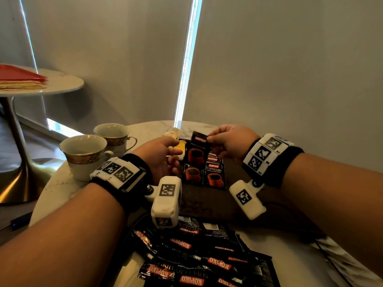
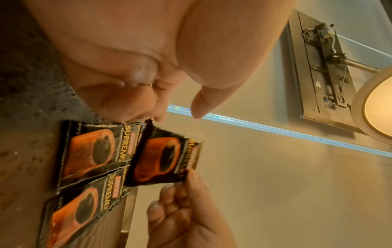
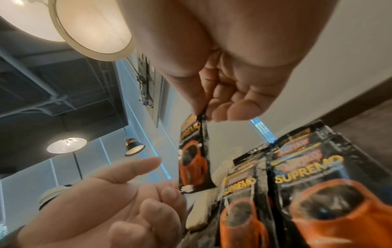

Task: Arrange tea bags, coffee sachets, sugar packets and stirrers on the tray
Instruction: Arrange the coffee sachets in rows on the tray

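Though two coffee sachets [image 1: 204, 175] already lie flat side by side on the dark tray [image 1: 199, 201], the job looks early: going L to R, cups [image 1: 85, 154] stand off-tray, the L hand [image 1: 160, 157] has fingers loosely spread, tips touching the lower corner of a third sachet [image 1: 196, 150], and the R hand [image 1: 230, 141] pinches its top edge. That sachet hangs above the tray's far end, long axis near upright, logo end up. Loose sachets [image 1: 194, 255] wait nearest the person; stirrers not visible.

left hand [image 1: 160, 155] fingers loosely extended; right hand [image 1: 232, 141] fingers pinching
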Motion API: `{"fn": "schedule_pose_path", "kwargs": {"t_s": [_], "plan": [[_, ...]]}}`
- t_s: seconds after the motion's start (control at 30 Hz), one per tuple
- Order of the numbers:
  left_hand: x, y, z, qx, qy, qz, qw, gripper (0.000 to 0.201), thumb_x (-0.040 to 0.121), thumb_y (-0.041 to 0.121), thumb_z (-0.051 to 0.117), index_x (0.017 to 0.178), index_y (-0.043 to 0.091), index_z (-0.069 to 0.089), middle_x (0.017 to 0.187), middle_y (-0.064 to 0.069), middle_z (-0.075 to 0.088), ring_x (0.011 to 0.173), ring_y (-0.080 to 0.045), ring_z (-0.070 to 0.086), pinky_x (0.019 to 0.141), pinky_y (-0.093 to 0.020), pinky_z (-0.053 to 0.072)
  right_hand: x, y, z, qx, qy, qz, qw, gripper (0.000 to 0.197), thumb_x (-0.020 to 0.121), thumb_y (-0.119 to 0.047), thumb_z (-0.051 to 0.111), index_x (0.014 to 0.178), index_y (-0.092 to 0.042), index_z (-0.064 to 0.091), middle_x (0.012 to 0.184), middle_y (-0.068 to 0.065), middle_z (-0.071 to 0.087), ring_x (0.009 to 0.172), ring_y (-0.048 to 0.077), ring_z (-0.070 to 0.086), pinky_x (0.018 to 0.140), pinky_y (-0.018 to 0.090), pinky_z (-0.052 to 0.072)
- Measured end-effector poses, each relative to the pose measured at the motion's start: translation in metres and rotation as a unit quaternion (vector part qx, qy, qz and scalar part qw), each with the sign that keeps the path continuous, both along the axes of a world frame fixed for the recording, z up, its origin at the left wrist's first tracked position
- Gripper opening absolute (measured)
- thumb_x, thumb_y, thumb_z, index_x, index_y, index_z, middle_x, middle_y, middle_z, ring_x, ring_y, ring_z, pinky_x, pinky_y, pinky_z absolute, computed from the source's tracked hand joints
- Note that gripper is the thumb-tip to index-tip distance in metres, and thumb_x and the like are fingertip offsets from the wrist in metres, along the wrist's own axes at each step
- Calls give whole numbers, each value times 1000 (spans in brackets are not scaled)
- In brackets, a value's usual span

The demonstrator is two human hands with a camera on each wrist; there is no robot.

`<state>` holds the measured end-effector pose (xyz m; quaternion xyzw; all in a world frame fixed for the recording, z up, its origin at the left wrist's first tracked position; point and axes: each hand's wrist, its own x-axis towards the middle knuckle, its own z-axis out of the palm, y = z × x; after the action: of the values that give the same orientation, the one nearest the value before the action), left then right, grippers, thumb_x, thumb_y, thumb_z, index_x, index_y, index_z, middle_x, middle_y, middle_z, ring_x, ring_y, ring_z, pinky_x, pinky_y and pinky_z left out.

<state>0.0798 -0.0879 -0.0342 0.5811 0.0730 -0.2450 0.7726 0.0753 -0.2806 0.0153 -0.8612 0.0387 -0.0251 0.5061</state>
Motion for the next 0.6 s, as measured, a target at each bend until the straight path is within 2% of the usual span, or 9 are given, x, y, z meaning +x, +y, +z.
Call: {"fn": "schedule_pose_path", "kwargs": {"t_s": [0.07, 0.13, 0.23, 0.4, 0.53, 0.6], "plan": [[1, 2, 1, -1, -1, 0, 1000, 27, 97, 31, 52, 102, 6, 61, 71, -8, 53, 61, -20, 54, 57, -31, 49, 2, 0, -5, -34, 61, -14, 997, 12, 91, -5, 66, 81, -12, 64, 76, 7, 65, 61, 16, 57, 50, 27, 46], [0, 3, 1, 2, -2, -6, 1000, 27, 97, 30, 51, 103, 5, 60, 76, -10, 54, 65, -21, 53, 63, -34, 48, 2, 2, -10, -49, 120, -20, 991, 14, 94, -4, 60, 82, -11, 61, 69, 4, 57, 56, 14, 50, 48, 25, 40], [-1, 2, 2, 16, -2, -23, 1000, 27, 97, 30, 49, 99, 5, 60, 79, -12, 55, 66, -22, 52, 66, -34, 47, 2, 5, -17, -62, 171, 7, 983, 14, 96, -4, 55, 85, -11, 59, 62, 2, 47, 53, 14, 42, 49, 25, 34], [-3, 1, 2, 38, 3, -50, 998, 30, 97, 29, 49, 92, 3, 62, 75, -13, 56, 67, -22, 53, 70, -34, 48, 7, 6, -22, -79, 225, 35, 971, 14, 97, -9, 56, 84, -12, 58, 65, 3, 49, 56, 15, 44, 55, 28, 38], [-1, 2, 1, 49, 8, -66, 997, 32, 96, 31, 51, 94, 1, 63, 76, -14, 58, 68, -23, 55, 70, -34, 50, 11, 7, -25, -108, 196, 2, 975, 4, 93, -10, 64, 95, -8, 67, 68, 4, 60, 59, 16, 53, 56, 29, 43], [-1, 2, 1, 57, 8, -67, 996, 32, 97, 31, 51, 99, 1, 62, 78, -14, 57, 67, -22, 54, 64, -31, 50, 14, 8, -24, -146, 195, 15, 970, 9, 92, -13, 67, 98, -7, 67, 77, 4, 62, 68, 18, 56, 65, 31, 47]]}}
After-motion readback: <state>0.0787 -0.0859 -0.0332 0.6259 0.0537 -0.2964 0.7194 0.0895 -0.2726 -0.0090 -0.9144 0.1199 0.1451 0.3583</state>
